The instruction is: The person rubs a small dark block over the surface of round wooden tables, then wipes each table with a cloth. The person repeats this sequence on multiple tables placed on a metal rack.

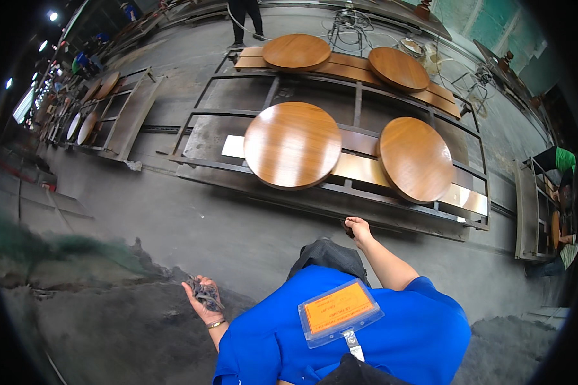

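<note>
My left hand is out to the left at low height, its fingers curled round a crumpled grey rag. In front of me, my right hand is closed just short of the frame's near edge. Something small and dark shows at its fingers; its kind I cannot make out. Nearest to that hand are two round brown wooden tabletops, one glossy on the left and one on the right. Both lie flat on a metal frame, and neither hand touches them.
Two more round tabletops lie on boards at the far side. Another rack stands to the left. On the right, people work beside a rack. A person's legs and coiled hoses are behind.
</note>
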A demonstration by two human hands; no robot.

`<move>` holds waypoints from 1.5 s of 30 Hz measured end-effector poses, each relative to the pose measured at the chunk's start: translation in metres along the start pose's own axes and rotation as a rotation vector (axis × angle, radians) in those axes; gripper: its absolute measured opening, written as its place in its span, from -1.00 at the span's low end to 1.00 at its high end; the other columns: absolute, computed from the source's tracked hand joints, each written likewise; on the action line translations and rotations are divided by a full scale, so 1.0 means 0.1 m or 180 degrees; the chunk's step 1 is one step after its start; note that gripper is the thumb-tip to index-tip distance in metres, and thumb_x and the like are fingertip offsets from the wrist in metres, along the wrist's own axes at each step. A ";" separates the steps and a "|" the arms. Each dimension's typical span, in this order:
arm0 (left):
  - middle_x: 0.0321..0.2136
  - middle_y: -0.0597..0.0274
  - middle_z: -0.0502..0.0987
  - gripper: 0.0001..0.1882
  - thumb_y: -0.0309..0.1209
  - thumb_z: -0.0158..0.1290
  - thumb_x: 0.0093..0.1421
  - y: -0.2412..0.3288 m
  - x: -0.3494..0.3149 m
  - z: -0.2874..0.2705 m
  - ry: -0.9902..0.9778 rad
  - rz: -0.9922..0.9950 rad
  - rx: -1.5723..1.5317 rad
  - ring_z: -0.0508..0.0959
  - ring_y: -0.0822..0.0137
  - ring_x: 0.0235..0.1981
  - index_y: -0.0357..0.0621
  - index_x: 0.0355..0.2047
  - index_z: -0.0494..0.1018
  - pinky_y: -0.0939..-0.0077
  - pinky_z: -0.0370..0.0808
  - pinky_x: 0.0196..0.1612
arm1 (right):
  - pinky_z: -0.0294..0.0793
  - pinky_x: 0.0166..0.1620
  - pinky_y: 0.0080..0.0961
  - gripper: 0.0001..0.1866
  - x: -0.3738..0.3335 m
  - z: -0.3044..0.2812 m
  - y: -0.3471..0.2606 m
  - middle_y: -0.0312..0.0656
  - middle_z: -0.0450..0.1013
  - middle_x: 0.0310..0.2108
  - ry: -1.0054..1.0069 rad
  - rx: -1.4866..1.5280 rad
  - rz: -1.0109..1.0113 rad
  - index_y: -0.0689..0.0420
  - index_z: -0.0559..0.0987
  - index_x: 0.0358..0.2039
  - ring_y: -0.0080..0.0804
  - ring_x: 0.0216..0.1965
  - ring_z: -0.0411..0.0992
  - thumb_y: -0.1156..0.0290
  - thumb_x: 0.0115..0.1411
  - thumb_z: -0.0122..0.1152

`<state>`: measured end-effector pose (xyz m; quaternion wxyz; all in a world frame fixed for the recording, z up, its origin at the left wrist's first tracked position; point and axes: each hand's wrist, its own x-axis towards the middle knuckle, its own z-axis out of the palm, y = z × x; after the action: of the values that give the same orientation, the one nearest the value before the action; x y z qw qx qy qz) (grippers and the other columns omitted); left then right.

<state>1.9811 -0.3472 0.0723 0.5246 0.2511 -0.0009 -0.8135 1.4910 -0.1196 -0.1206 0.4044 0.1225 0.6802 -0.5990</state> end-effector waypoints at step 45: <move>-0.20 0.21 0.62 -0.71 -0.54 0.27 0.26 0.53 5.00 0.92 -0.0535 -0.3023 0.4869 0.65 0.30 -0.26 -0.05 -0.01 0.63 0.32 0.72 -0.32 | 0.71 0.18 0.05 -0.68 -0.91 3.36 -0.12 0.06 0.60 0.07 0.0084 0.3584 -0.0291 0.25 0.51 0.18 0.04 0.12 0.64 0.29 0.60 0.10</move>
<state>1.8268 -0.8223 -0.0367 -0.1784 0.4449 -0.4761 -0.7372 1.6773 -0.4013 -0.0339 0.2417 0.2972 0.2653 -0.8848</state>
